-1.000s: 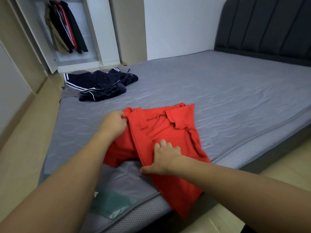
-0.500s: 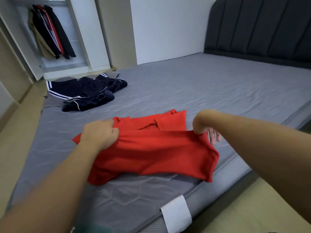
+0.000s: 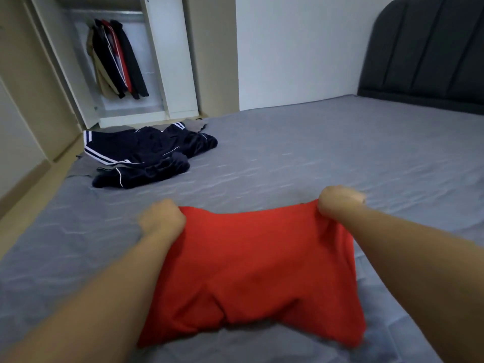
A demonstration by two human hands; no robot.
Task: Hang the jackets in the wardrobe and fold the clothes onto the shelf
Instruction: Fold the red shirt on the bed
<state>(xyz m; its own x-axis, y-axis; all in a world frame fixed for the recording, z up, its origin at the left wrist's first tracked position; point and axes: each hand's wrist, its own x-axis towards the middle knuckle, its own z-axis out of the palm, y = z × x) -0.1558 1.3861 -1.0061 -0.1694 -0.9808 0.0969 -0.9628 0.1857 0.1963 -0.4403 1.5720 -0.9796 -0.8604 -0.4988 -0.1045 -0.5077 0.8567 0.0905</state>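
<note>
A red shirt (image 3: 256, 271) is stretched between my two hands over the grey mattress (image 3: 327, 158), its lower part sagging onto the bed. My left hand (image 3: 162, 218) grips its far left corner with curled fingers. My right hand (image 3: 340, 200) grips the far right corner the same way. A crumpled dark navy garment with white stripes (image 3: 146, 155) lies on the bed's far left corner. Several jackets (image 3: 117, 58) hang in the open white wardrobe (image 3: 172, 61) beyond it.
A dark padded headboard (image 3: 429, 48) rises at the far right. A white wall (image 3: 296, 48) stands behind the bed. Beige floor (image 3: 31, 192) runs along the bed's left side toward the wardrobe.
The shirt was lying on the bed near its edge; both hands have taken its far corners and pulled it taut and raised. My right hand moved from the shirt's middle to its right corner.
</note>
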